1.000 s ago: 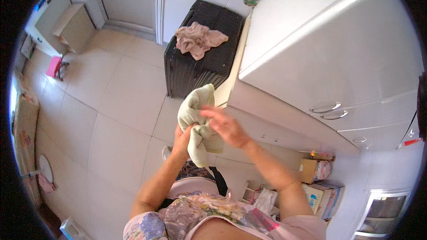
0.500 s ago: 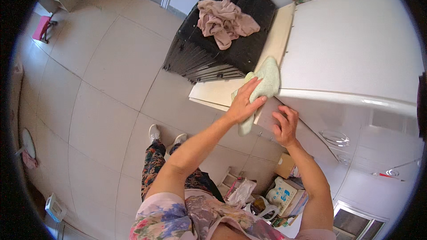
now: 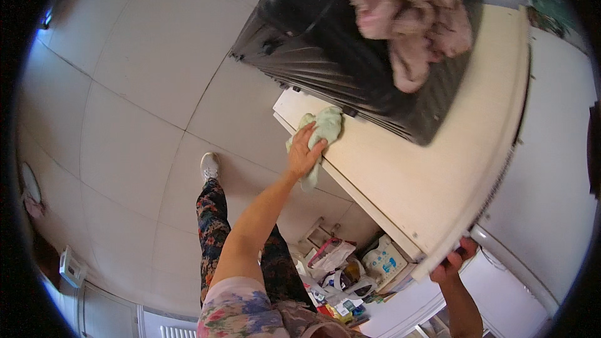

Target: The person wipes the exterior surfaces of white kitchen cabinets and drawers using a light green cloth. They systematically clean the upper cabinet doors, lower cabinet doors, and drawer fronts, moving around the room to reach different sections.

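My left hand is closed on a pale green cloth, pressing it against the front edge of a cream cabinet top. Part of the cloth hangs down over that edge. My right hand curls around the cabinet top's near right corner, beside a white panel; its fingers are partly hidden in shadow. A black ribbed suitcase stands on the cabinet top, just beyond the green cloth. On the suitcase lies a crumpled pink cloth.
A white appliance-like surface borders the cabinet on the right, with a green box behind it. Bags and boxes, including a white box with blue prints, crowd the floor below. Pale floor tiles stretch to the left.
My left hand has slid the green cloth leftward along the cabinet edge. My right hand has moved down and right to the corner. The suitcase looks nearer, and more of the cabinet top shows.
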Tool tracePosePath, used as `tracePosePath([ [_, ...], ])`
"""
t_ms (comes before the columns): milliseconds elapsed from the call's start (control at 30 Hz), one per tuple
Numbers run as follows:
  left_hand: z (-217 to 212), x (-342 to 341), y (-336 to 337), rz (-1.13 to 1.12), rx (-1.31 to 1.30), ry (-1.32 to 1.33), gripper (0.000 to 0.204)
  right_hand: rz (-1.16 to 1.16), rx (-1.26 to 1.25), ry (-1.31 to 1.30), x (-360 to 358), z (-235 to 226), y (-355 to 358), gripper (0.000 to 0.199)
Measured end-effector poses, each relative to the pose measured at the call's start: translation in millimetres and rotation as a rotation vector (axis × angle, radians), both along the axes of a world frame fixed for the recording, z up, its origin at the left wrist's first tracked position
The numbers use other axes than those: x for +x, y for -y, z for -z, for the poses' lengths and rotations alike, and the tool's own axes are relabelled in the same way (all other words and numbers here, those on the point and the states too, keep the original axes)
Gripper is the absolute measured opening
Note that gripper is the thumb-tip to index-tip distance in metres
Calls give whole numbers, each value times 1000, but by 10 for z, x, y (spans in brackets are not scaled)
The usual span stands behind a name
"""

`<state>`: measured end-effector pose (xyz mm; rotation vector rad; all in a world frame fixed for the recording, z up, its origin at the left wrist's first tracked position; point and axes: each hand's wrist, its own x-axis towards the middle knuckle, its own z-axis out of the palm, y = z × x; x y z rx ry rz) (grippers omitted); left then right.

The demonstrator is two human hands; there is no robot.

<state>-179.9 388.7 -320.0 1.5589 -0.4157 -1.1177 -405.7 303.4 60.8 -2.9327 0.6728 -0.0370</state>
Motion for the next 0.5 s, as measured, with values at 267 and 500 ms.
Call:
tracePosePath([
  [267, 871, 77, 283, 124, 466, 49, 61, -63, -2, -12, 58, -41, 86, 28],
  [500, -529, 7, -19, 22, 84, 121, 51, -70, -17, 22, 256, -30, 24, 31],
])
